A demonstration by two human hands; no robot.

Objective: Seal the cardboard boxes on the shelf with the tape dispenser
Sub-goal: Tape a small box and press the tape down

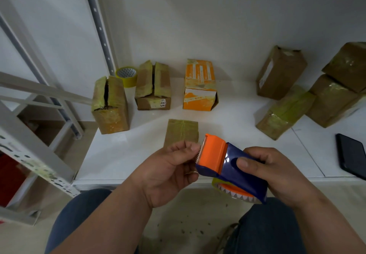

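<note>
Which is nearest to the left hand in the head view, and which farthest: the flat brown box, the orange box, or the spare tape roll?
1. Flat brown box, just beyond the left hand.
2. Orange box, farther back, centre.
3. Spare tape roll, back left by the upright.

Blue tape dispenser (231, 166) with orange head, held above the white shelf (122, 154) edge; small taped box (181, 132) lies flat just beyond it; two brown boxes (110, 105) far left gape open; orange box (200, 86) stands between

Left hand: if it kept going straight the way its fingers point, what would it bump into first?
Probably the tape dispenser: the left hand has its fingertips right at the orange front end. Whether they touch it already is unclear.
</note>
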